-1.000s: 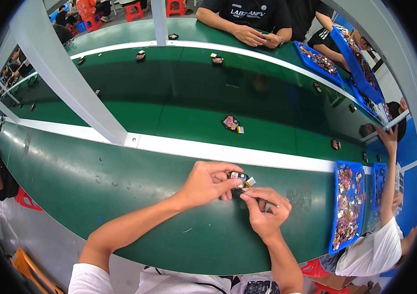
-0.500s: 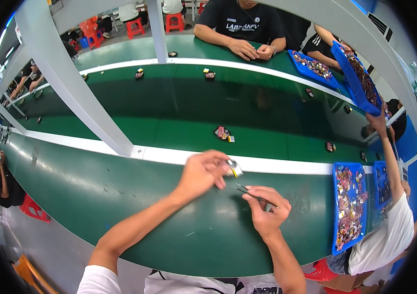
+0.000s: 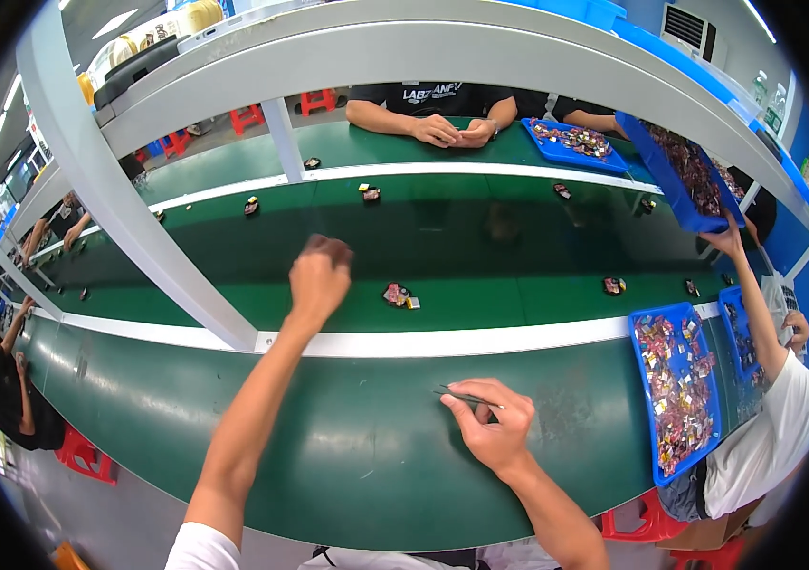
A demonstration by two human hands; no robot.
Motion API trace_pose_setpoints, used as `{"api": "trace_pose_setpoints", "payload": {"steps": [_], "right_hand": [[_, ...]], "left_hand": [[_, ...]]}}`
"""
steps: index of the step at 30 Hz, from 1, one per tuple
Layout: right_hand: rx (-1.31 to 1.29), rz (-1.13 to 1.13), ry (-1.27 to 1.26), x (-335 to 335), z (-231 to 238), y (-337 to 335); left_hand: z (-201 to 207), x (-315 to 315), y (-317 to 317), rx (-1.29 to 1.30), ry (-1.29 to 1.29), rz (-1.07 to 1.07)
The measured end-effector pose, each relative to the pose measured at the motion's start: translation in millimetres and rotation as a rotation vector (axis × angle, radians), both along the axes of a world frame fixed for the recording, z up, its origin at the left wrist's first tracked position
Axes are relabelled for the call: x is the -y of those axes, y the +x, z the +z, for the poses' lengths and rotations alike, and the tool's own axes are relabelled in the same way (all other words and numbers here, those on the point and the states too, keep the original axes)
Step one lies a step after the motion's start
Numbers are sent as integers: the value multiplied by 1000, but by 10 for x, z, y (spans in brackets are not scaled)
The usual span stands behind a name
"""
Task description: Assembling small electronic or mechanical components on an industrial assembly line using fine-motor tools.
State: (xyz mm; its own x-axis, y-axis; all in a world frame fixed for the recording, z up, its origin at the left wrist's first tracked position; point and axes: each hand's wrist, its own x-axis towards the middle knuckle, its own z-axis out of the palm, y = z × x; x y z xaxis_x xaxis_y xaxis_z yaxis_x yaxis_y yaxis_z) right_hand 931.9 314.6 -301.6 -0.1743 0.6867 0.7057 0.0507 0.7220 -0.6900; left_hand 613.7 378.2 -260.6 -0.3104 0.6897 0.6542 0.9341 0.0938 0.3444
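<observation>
My left hand (image 3: 320,275) reaches out over the dark green belt (image 3: 442,247), past the white rail (image 3: 423,339). Its fingers are smeared by motion, and whether anything is in them cannot be made out. Above the near green worktop (image 3: 347,427), my right hand (image 3: 497,425) pinches a pair of thin dark tweezers (image 3: 446,391), tips pointing left. Nearest to my left hand on the belt lies a small dark part with a reddish middle and a white-and-yellow tab (image 3: 399,295).
Several similar small parts lie along the belt. On the right, a blue tray (image 3: 637,399) holds many small pieces. A person's hand (image 3: 727,239) holds up another filled blue tray (image 3: 656,176). Grey frame posts (image 3: 129,180) and an overhead beam (image 3: 442,62) surround the belt. Opposite are another person's hands (image 3: 456,131).
My left hand has moved forward and left from the worktop to over the belt; the white-and-yellow piece at its fingers no longer shows. My right hand keeps the tweezers. The view has tilted up.
</observation>
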Motion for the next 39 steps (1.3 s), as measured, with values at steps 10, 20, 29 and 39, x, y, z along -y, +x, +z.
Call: {"api": "trace_pose_setpoints", "payload": {"steps": [10, 20, 29, 39], "right_hand": [[-9, -41, -11, -17, -43, 12], [-2, -20, 3, 13, -88, 39], [-30, -18, -339, 0, -161, 133], [-88, -47, -411, -97, -195, 46]], "left_hand": [[-50, -229, 294, 452, -538, -91], [-140, -74, 303, 345, -445, -55], [-87, 644, 1049, 924, -278, -350], [-323, 896, 1163, 1032, -185, -380]]}}
